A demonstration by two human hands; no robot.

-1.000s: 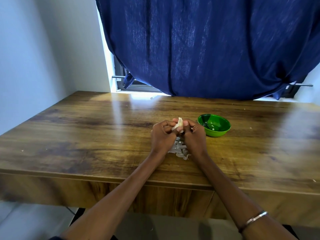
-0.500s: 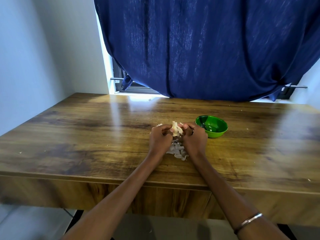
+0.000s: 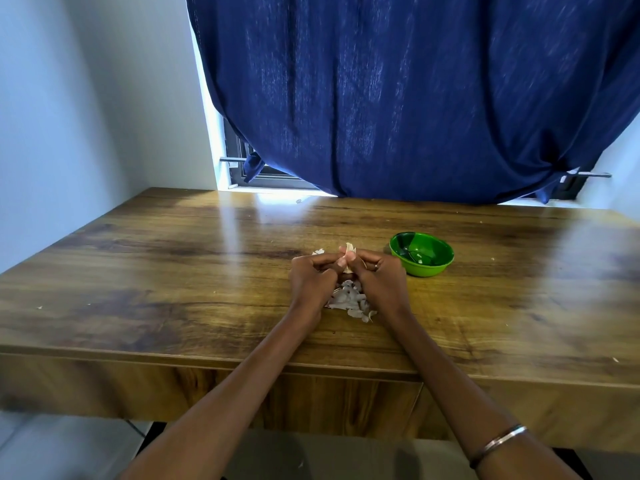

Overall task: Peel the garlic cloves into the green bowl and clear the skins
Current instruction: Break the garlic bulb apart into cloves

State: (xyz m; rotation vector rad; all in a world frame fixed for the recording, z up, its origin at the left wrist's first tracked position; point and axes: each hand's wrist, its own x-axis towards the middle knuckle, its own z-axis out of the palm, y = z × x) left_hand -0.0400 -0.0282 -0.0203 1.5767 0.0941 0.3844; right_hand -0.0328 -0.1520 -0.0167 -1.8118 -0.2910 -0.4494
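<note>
My left hand [image 3: 311,278] and right hand [image 3: 377,278] meet over the middle of the table [image 3: 173,271], knuckles up, fingers curled in on both. Between my thumbs and fingertips I pinch a garlic clove [image 3: 349,252]; its pale tip and a curl of loose skin stick up above my fingers, the rest is hidden inside my grip. Both hands hold it, left thumb pressed against it from my side, right fingers wrapped from the other. There is a ring on one finger of my right hand and a thin metal bangle [image 3: 498,445] on that forearm.

Under and just behind my hands, toward me, lies a heap of skins [image 3: 351,301], whitish and papery, spread on the bare wood between my wrists. A scrap of white [image 3: 318,251] shows past my left knuckles; I cannot tell if it is skin or another clove.

The bowl [image 3: 421,252] stands just to the right of my right hand, apart from it, upright on the table. It is green and shallow. Inside, near the bottom, I see one or two small pale bits [image 3: 419,259], too small to tell whether they are peeled cloves; the rest of the inside is dark reflection on the glossy green.

A few tiny crumbs lie scattered over the wood. Beyond the table hangs a dark blue curtain [image 3: 398,98] over a window
</note>
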